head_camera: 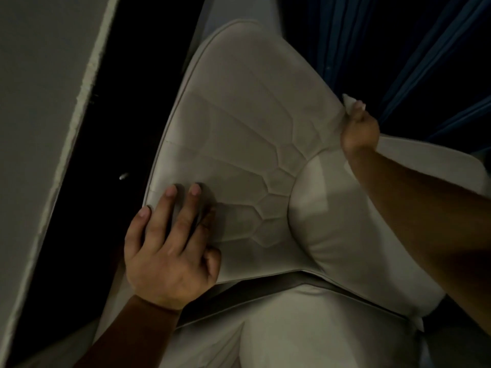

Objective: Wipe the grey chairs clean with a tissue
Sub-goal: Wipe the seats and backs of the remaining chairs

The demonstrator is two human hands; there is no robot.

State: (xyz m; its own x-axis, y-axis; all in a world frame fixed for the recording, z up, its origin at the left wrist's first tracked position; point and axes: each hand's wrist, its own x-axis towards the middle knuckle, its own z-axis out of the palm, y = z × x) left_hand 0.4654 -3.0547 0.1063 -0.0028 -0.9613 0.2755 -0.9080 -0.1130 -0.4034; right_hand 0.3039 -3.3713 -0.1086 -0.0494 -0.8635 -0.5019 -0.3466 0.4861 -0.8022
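A padded grey chair (247, 134) with hexagon stitching fills the middle of the head view, seen from above, with a smooth cushion (334, 224) at its lower right. My left hand (170, 248) rests flat on the chair's left side, fingers spread and straight. My right hand (360, 128) reaches to the chair's right edge and grips a crumpled white tissue (350, 100), which sticks out above the fingers and touches that edge.
A pale wall or panel (45, 115) runs diagonally down the left, with a dark gap (117, 134) between it and the chair. Dark blue curtain folds (414, 57) hang at the upper right. The light is dim.
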